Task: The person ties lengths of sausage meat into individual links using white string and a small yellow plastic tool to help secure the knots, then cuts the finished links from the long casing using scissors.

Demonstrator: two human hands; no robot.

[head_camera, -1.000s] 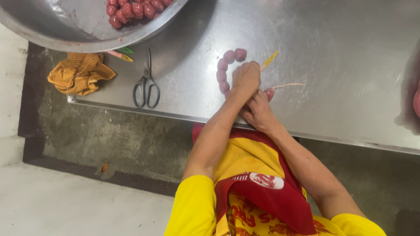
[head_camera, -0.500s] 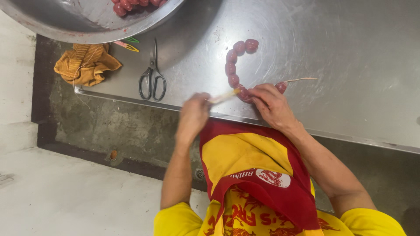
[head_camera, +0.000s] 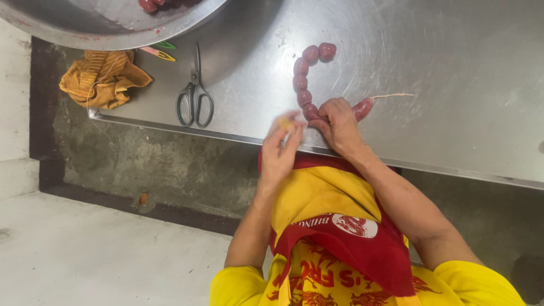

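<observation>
Stainless steel covers the work table [head_camera: 453,68], which stands over a rough concrete floor [head_camera: 85,249] with a dark raised kerb along the wall below it.

One chain of small round red sausages [head_camera: 303,79] lies on the steel near the table's front edge, curving like a letter C. Five links show clear of the hands: two at the top, three running down the curve. A sixth, longer link [head_camera: 362,107] pokes out on the far side of the right hand, and one pale string [head_camera: 394,96] trails from its tip across the steel.

The right hand [head_camera: 339,122] rests on the table with its fingers curled down over the lower end of the chain, pressing it in place. The left hand [head_camera: 281,152] is raised just off the table edge, near the right hand; its thumb and fingertips are pinched on one small yellowish piece [head_camera: 285,122], blurred so that its kind cannot be told.

Further left on the steel lies one pair of scissors [head_camera: 195,93], blades closed, dark handles toward the edge. Beyond them sit two plastic clips, one green [head_camera: 165,45] and one pink and yellow [head_camera: 158,54], and one crumpled orange cloth [head_camera: 105,76] at the table's corner. One large metal bowl [head_camera: 107,25] overhangs the top, with a few red sausages showing inside it.
</observation>
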